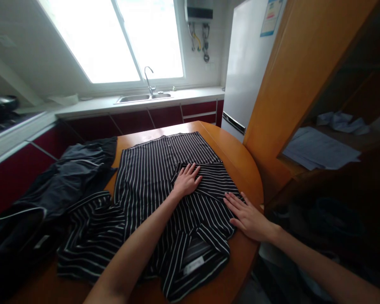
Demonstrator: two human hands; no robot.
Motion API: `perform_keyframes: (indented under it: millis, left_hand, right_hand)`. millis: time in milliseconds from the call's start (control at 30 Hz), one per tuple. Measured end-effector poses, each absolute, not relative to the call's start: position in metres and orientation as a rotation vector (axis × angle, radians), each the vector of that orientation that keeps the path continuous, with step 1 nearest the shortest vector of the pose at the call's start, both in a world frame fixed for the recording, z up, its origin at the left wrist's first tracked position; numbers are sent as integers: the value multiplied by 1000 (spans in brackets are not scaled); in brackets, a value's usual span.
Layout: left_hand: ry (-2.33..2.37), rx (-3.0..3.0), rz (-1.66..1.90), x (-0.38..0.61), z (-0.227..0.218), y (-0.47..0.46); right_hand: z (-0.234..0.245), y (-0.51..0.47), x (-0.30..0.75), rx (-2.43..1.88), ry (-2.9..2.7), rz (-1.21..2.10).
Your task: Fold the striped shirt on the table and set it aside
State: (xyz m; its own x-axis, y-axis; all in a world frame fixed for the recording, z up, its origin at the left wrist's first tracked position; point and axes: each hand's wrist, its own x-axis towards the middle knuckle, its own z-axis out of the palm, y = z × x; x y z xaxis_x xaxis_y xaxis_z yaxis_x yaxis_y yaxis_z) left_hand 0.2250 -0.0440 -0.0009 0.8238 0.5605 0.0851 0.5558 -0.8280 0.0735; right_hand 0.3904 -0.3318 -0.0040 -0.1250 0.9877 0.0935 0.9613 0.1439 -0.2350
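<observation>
Fingers spread flat: my left hand presses the folded sleeve of the striped shirt mid-frame, my right hand rests at its lower-right edge

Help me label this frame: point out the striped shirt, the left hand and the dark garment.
striped shirt (pixel 145 177), head view, flat middle panel
left hand (pixel 186 181), head view, back of the hand
dark garment (pixel 72 173), head view, crumpled middle

- Two bare hands were in view: one left hand and one right hand.
- One striped shirt.
- One heap of dark clothing.
- One wooden table.
- One fridge, one sink and one tap.
</observation>
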Motion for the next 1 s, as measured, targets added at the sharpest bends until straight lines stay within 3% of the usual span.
perform_keyframes:
  millis: [233,433,633,900,1000]
  left_hand:
    - [853,2952,131,236,9,-63]
    - [659,2951,200,247,-1,-94]
    - [679,2921,273,240,-8,-95]
    - [620,2805,246,240,-2,-100]
    - [560,2694,400,224,17,-96]
  right_hand:
    - [8,-347,376,-1869,-2038,199]
    - [9,-245,390,-1974,-1748,96]
    - [-14,-160,423,-2247,-1848,69]
    - [-41,-161,442,-2351,-1710,26]
    - [-45,-161,446,-2271,-1666,65]
